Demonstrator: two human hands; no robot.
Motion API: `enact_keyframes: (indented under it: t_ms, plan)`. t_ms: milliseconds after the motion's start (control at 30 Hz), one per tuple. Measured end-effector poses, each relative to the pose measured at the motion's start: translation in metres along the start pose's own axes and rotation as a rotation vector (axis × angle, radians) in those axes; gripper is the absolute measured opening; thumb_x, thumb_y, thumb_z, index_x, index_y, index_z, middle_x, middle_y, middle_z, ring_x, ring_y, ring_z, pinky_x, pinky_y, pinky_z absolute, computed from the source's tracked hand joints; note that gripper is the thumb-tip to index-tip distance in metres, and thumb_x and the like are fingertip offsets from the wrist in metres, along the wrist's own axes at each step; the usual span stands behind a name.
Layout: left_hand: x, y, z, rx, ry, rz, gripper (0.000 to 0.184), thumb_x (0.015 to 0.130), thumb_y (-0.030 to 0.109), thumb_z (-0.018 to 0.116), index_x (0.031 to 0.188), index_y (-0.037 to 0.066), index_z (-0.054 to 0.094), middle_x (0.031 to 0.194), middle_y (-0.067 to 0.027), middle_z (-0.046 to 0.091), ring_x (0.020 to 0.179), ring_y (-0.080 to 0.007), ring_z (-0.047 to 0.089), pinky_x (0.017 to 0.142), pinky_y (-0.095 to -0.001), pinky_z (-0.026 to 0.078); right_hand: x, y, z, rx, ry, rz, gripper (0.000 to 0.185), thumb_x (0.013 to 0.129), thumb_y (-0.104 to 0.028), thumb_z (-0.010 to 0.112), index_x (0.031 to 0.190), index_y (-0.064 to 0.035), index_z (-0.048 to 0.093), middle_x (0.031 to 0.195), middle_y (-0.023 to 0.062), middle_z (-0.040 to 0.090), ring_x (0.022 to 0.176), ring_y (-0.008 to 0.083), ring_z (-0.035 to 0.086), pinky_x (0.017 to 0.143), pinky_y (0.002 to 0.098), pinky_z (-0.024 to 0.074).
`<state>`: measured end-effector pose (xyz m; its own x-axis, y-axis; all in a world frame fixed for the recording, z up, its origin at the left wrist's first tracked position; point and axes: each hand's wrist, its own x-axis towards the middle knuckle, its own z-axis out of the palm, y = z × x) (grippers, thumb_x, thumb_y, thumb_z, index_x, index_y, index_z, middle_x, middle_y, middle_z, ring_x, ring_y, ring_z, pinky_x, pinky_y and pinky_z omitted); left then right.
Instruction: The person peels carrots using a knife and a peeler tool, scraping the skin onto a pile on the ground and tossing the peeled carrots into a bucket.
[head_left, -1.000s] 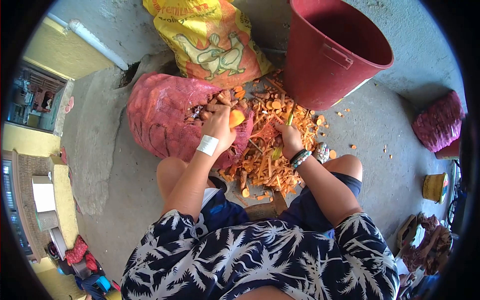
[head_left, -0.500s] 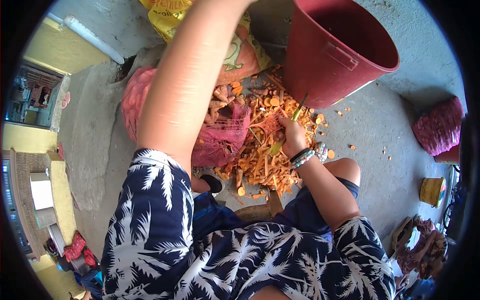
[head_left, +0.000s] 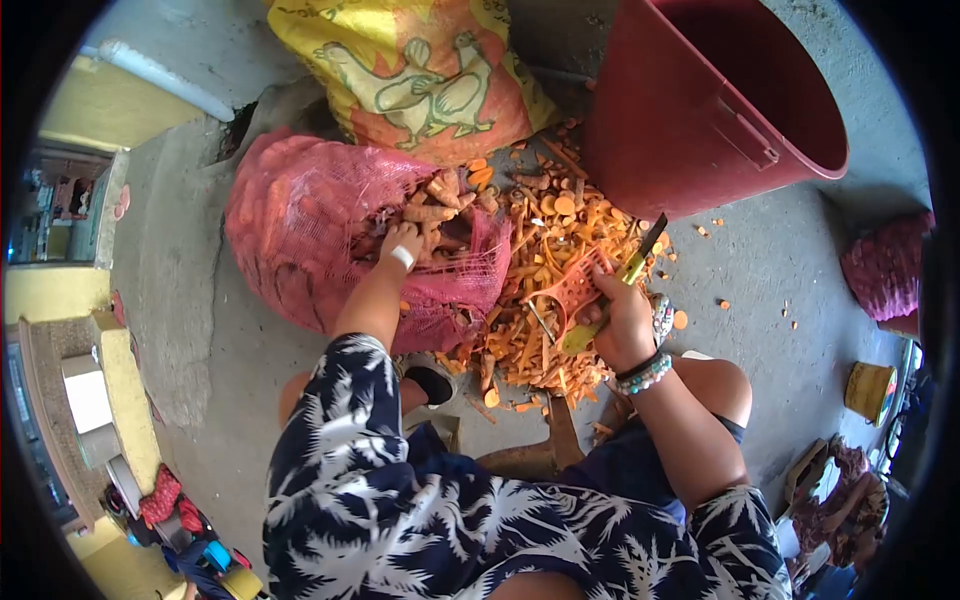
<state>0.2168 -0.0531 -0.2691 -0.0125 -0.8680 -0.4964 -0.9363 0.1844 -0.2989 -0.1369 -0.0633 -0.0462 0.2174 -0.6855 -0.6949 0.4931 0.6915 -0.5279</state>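
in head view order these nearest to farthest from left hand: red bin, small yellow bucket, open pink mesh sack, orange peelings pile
Nearest to the left hand first:
1. Open pink mesh sack: hand at its opening
2. Orange peelings pile: just right of the sack
3. Red bin: upper right, behind the pile
4. Small yellow bucket: far right

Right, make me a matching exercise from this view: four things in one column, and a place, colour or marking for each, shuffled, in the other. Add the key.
Things
1. Left hand
2. Knife
3. Bucket
4. Yellow sack

Descriptions
A. Printed with birds
B. Gripped in the right hand
C. Dark red all over its outer wall
D. At the opening of the mesh sack

Pairs: 1-D, 2-B, 3-C, 4-A
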Motion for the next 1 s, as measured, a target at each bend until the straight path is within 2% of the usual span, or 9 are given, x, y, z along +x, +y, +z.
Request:
enact_keyframes:
  t_ms: [167, 233, 333, 400, 467, 600, 733, 867, 1000]
  plan:
    - [0.026, -0.003, 0.036, 0.132, 0.218, 0.025, 0.025, 0.084, 0.016, 0.045, 0.104, 0.013, 0.058, 0.113, -0.0047, 0.05, 0.112, -0.0218, 0.04, 0.088, -0.0363, 0.032, 0.006, 0.003, -0.006, 0.013, -0.002, -0.025, 0.006, 0.086, -0.005, 0.048, 0.091, -0.0041, 0.05, 0.074, 0.0055, 0.056, 0.048, 0.0113, 0.046, 0.041, 0.0255, 0.0356]
    - [0.035, -0.007, 0.011, 0.11, -0.217, 0.043, 0.036, 0.075, 0.012, 0.058, 0.11, 0.01, 0.052, 0.119, -0.0071, 0.046, 0.114, -0.0243, 0.037, 0.098, -0.0378, 0.028, 0.005, 0.003, -0.004, -0.001, -0.004, -0.023, 0.004, 0.085, -0.005, 0.05, 0.088, -0.0033, 0.05, 0.071, 0.0055, 0.055, 0.047, 0.0119, 0.047, 0.041, 0.0252, 0.0359]
    - [0.018, -0.008, -0.057, 0.162, -0.098, 0.085, 0.033, 0.074, 0.019, 0.059, 0.105, 0.01, 0.056, 0.107, -0.0085, 0.053, 0.11, -0.0256, 0.043, 0.091, -0.0399, 0.035, 0.004, 0.005, -0.004, -0.005, -0.035, 0.001, 0.003, 0.085, -0.006, 0.05, 0.085, -0.0025, 0.05, 0.066, 0.0053, 0.054, 0.043, 0.0122, 0.045, 0.04, 0.0251, 0.0355]
    - [0.023, -0.011, -0.075, -0.062, 0.103, -0.079, 0.046, 0.067, 0.018, 0.065, 0.108, 0.003, 0.051, 0.106, -0.0162, 0.054, 0.105, -0.0309, 0.049, 0.087, -0.0419, 0.042, 0.002, 0.007, -0.001, -0.014, -0.025, 0.009, 0.004, 0.085, -0.006, 0.05, 0.083, -0.0023, 0.05, 0.063, 0.0053, 0.053, 0.041, 0.0124, 0.043, 0.039, 0.0253, 0.0355]
    - [0.016, -0.024, -0.123, -0.356, -0.025, -0.114, 0.055, 0.066, 0.017, 0.067, 0.112, -0.004, 0.045, 0.107, -0.0227, 0.054, 0.102, -0.0345, 0.052, 0.083, -0.0409, 0.045, 0.001, 0.009, -0.001, -0.081, -0.025, -0.005, 0.007, 0.086, -0.007, 0.05, 0.088, -0.001, 0.052, 0.064, 0.0052, 0.054, 0.041, 0.0119, 0.043, 0.039, 0.0251, 0.0355]
    - [-0.038, -0.036, -0.189, -0.632, 0.069, 0.066, 0.08, 0.063, 0.042, 0.071, 0.119, -0.006, 0.04, 0.114, -0.0245, 0.051, 0.108, -0.034, 0.05, 0.09, -0.0378, 0.041, 0.001, 0.015, 0.001, -0.495, -0.208, 0.021, 0.023, 0.083, -0.007, 0.052, 0.104, 0.0016, 0.051, 0.074, 0.0052, 0.057, 0.046, 0.0091, 0.045, 0.039, 0.0236, 0.0368]
    - [-0.114, -0.005, -0.235, -0.81, 0.227, 0.056, 0.075, 0.068, 0.054, 0.064, 0.117, 0.001, 0.044, 0.106, -0.0221, 0.056, 0.099, -0.034, 0.056, 0.082, -0.0409, 0.045, -0.007, 0.025, -0.005, -0.887, -0.28, -0.044, 0.028, 0.079, -0.005, 0.054, 0.105, 0.0026, 0.052, 0.08, 0.0047, 0.059, 0.06, 0.0103, 0.051, 0.05, 0.0255, 0.0416]
    - [-0.176, 0.031, -0.262, -0.651, 0.601, 0.153, 0.055, 0.065, 0.044, 0.071, 0.099, 0.005, 0.053, 0.076, -0.0164, 0.062, 0.07, -0.0351, 0.06, 0.062, -0.0413, 0.048, -0.031, 0.025, -0.008, -0.867, -0.374, -0.119, 0.032, 0.078, -0.005, 0.054, 0.109, 0.0025, 0.052, 0.081, 0.0058, 0.059, 0.068, 0.0103, 0.052, 0.059, 0.0255, 0.043]
    - [-0.203, 0.051, -0.271, -0.6, 0.633, 0.132, 0.05, 0.064, 0.042, 0.071, 0.094, 0.005, 0.056, 0.075, -0.0161, 0.061, 0.069, -0.0342, 0.06, 0.061, -0.0411, 0.048, -0.058, 0.026, -0.01, -0.849, -0.44, -0.247, 0.032, 0.078, -0.005, 0.054, 0.109, 0.0016, 0.052, 0.081, 0.0059, 0.06, 0.069, 0.01, 0.053, 0.06, 0.0254, 0.0435]
